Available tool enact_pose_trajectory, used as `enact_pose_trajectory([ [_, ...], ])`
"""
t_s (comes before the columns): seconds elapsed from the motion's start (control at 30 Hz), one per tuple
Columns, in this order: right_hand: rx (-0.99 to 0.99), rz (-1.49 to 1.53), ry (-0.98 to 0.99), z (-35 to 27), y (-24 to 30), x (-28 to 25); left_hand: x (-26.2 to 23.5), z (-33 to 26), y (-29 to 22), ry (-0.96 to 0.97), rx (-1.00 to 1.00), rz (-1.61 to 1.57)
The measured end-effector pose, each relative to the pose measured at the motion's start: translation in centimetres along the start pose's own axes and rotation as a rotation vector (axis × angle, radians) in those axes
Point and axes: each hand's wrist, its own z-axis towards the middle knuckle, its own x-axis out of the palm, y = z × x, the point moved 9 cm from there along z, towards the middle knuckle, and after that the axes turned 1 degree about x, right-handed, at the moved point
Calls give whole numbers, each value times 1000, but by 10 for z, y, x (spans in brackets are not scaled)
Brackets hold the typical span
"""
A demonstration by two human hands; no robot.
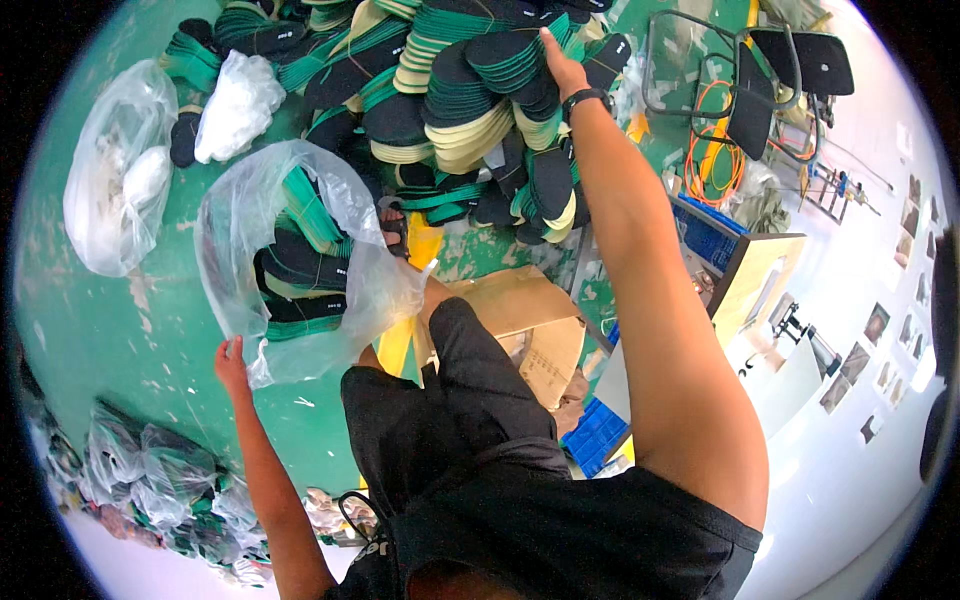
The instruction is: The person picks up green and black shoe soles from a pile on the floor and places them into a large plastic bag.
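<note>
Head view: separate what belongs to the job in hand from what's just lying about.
Apparently in the job:
clear plastic bag, left hand at its edge
insole bundles inside
insole pile, right hand against it

Apparently lying about:
black chair
orange coil
blue crate

Toward 1 o'clock, some fingers of the right hand point(566, 74) are hidden among the insoles point(470, 95), so its grip cannot be told; the pile runs off the top edge at 12. Near 9, the left hand point(232, 368) is too small to show which fingertips pinch the bag point(385, 292). A leg point(478, 345) hides part of the carton point(502, 296). Wall prints point(855, 360) at 3 are too tiny to make out.
</note>
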Motion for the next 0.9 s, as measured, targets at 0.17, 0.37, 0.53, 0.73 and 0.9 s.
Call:
enact_pose_trajectory([
  [0.17,162,539,832,-68,56,57,-17,-6,15,36,18,-123],
  [0.37,-41,366,237,-136,86,-2,-55,-1,47,-96,-89,-195],
  [0.53,-520,99,343,-328,150,-39,-69,-1,60,-125,-177,-282],
  [0.73,-400,30,757,-520,53,109,-89,-5,-6,-251,197,330],
  [0.9,7,436,1018,-602,4,192,-74,-32,-108,-346,807,620],
])
